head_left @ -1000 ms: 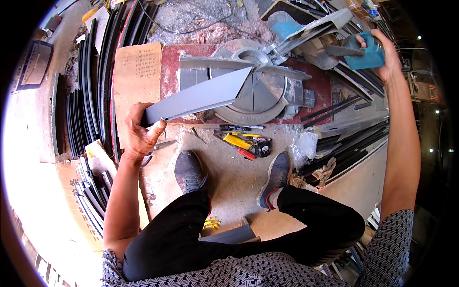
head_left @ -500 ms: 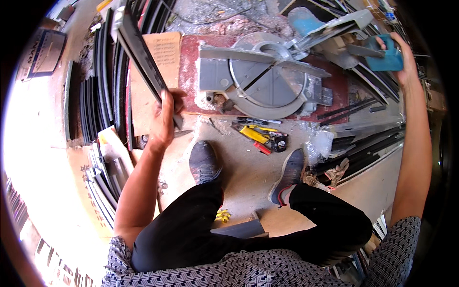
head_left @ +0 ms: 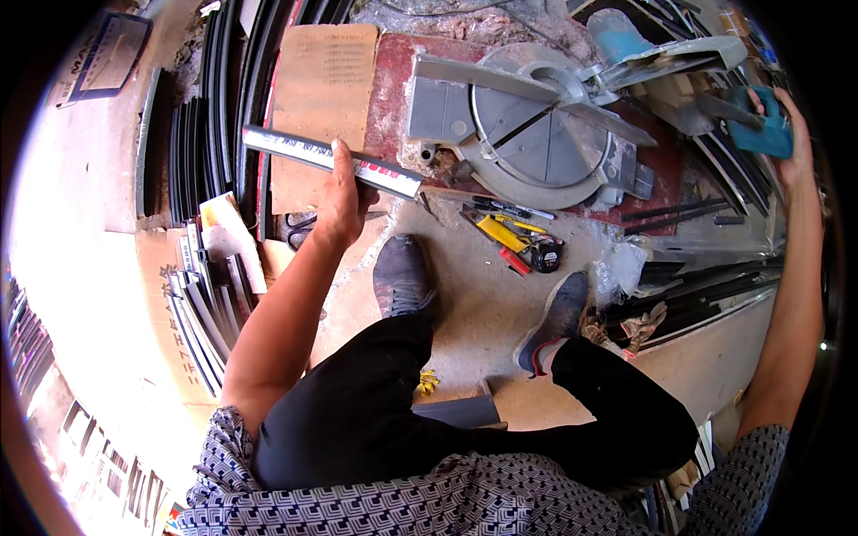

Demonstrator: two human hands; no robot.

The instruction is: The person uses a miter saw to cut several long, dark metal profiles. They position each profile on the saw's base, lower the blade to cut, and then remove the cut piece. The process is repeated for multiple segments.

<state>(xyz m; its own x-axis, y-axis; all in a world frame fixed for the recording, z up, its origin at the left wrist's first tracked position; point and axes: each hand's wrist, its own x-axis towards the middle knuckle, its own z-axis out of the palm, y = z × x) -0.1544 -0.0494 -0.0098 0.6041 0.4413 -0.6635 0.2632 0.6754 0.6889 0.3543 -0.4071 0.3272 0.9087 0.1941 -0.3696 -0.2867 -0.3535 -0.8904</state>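
My left hand (head_left: 341, 204) is closed round a short dark profile strip (head_left: 290, 146) with a white printed film on its face. It is held above the floor, left of the saw, its right end near the saw base. My right hand (head_left: 791, 147) grips the teal handle (head_left: 758, 123) of a miter saw, far out at the right. The saw's arm (head_left: 679, 62) is raised and swung to the right. Its round grey table (head_left: 545, 134) with a slot and a fence stands bare on a red board (head_left: 393, 107).
Long black profiles (head_left: 214, 116) lie at the left beside a cardboard sheet (head_left: 322, 80). Cut pieces (head_left: 206, 304) stack nearer me. A yellow utility knife (head_left: 502, 234), a tape measure (head_left: 546, 256) and pens lie before the saw. Work gloves (head_left: 639, 326) rest on profiles at the right.
My left hand has turned the strip from steeply upright to nearly level, showing its white printed face. My right hand stays on the saw handle. The whole view has shifted slightly.
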